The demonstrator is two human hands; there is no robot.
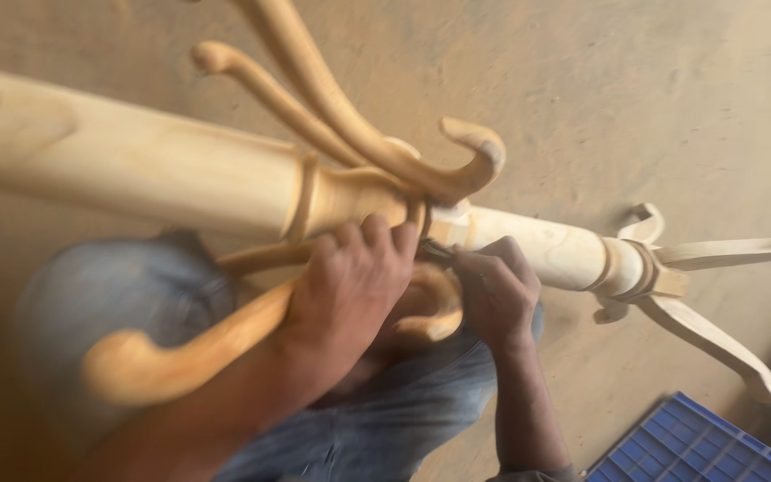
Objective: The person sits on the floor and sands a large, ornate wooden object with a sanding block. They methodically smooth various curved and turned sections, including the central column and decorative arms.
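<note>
- Left hand reaching up from lower left, forearm slanted, fingers curled shut around a hook where it joins the post.
- Right hand raised from below, wrist bent, fingers pinched closed on a small dark tool, pressed against the post just beside the left hand.
- Post lying nearly level across the view, above the lap in jeans.
- Feet splayed at the far right end.
- Blue crate on the floor, lower right.
</note>
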